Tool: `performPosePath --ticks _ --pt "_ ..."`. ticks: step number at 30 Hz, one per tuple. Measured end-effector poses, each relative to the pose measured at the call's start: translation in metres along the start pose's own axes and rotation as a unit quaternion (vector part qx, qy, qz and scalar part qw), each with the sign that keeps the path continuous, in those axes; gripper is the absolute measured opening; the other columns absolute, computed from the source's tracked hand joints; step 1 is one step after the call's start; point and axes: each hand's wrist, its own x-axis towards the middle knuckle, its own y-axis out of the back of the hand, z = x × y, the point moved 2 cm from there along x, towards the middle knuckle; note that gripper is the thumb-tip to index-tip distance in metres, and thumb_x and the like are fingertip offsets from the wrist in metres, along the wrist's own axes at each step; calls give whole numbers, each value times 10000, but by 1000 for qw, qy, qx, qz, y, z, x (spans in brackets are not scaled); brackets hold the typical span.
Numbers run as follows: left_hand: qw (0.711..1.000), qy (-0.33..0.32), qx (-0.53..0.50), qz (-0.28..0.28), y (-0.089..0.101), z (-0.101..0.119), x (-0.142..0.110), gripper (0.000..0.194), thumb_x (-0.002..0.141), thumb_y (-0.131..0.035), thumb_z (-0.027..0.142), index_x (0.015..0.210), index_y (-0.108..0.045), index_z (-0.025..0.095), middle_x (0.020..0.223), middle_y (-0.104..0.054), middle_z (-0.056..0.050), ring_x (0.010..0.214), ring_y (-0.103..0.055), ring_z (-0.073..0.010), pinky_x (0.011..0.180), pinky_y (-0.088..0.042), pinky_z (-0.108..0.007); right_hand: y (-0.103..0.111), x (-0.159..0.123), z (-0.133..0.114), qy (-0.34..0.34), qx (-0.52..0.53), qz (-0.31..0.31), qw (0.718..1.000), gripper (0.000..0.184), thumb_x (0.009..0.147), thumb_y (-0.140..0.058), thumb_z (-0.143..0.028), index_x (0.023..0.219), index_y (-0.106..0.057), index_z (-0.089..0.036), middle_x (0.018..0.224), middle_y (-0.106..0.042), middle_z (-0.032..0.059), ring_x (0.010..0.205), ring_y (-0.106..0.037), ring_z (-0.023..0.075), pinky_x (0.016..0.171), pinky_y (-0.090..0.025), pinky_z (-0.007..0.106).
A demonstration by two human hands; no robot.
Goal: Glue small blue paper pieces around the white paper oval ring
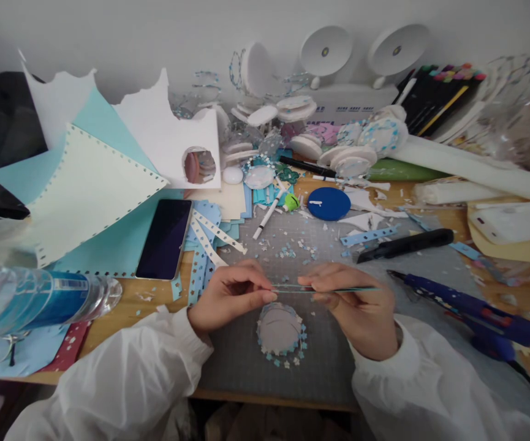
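Note:
Over the grey cutting mat (241, 367), my right hand (361, 303) is closed around slim teal tweezers (345, 290), whose thin arms point left. My left hand (234, 291) pinches thumb and forefinger at the far end of the tweezers; whatever is between those fingertips is too small to make out. Just below both hands lies a round pale disc (279, 329) edged with small blue and white paper stars (299, 352). Loose paper stars (292, 250) are scattered on the mat beyond my fingers.
A blue glue gun (471, 306) and a black cutter (407, 244) lie at right. Left are a phone (164, 239), punched paper sheets (94, 177) and a water bottle (57, 300) on its side. A blue round lid (329, 203) and several white discs crowd the back.

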Motion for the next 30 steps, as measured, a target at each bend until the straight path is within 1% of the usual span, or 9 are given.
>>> performPosePath --ticks 7,13,18,21,24,26,27,28,30 --pt "1000 -7 20 6 3 -1 0 148 825 -668 249 725 -688 141 685 -590 -33 660 -521 -125 620 -404 -242 17 4 8 -14 -16 169 985 150 816 -684 -161 907 -696 -279 905 -708 2 826 -671 164 738 -551 311" --pt "999 24 20 34 7 -10 -4 342 903 -533 354 623 -517 158 610 -453 7 596 -401 -125 588 -313 -274 29 18 4 -1 23 275 961 115 743 -750 -212 843 -697 -235 841 -697 3 754 -646 155 681 -536 299" --pt "998 44 -14 42 8 -17 -8 444 930 -473 404 557 -387 178 554 -335 33 537 -298 -115 547 -265 -287 31 17 8 -5 -43 266 963 114 775 -723 -217 874 -691 -265 887 -690 16 758 -650 183 699 -550 343" --pt "998 30 15 48 8 -14 -7 445 932 -492 374 542 -463 161 542 -373 24 540 -330 -113 557 -291 -281 29 14 9 30 -100 254 962 127 774 -721 -201 891 -689 -240 874 -698 23 786 -674 201 707 -553 354" --pt "997 -6 18 68 8 -8 -5 108 862 -625 273 834 -664 177 703 -506 -2 645 -438 -118 603 -348 -254 27 12 6 44 -127 236 963 138 774 -720 -179 903 -688 -217 873 -711 28 805 -683 196 734 -559 350" --pt "996 -24 -15 82 7 -6 -3 310 786 -710 213 1085 -636 244 834 -521 -2 695 -460 -112 611 -368 -234 26 12 5 37 -140 224 964 148 781 -713 -172 918 -685 -218 884 -712 30 798 -684 187 753 -564 353" --pt "995 -29 -32 90 7 -7 -3 393 767 -727 198 1136 -612 268 859 -515 2 702 -460 -108 609 -371 -227 26 12 5 36 -143 223 964 149 785 -710 -171 923 -683 -220 885 -711 30 798 -685 185 759 -566 353" --pt "994 -31 -41 99 8 -7 -3 372 773 -722 198 1122 -617 269 855 -514 5 699 -458 -106 606 -368 -226 26 12 5 35 -140 223 964 149 788 -708 -169 925 -682 -221 886 -709 31 805 -686 186 762 -567 351" --pt "992 -25 -39 115 8 -10 -4 123 826 -674 242 947 -665 222 772 -520 7 664 -448 -108 594 -348 -236 27 13 6 29 -127 223 966 150 793 -704 -167 930 -680 -222 898 -705 36 837 -685 192 760 -570 342"
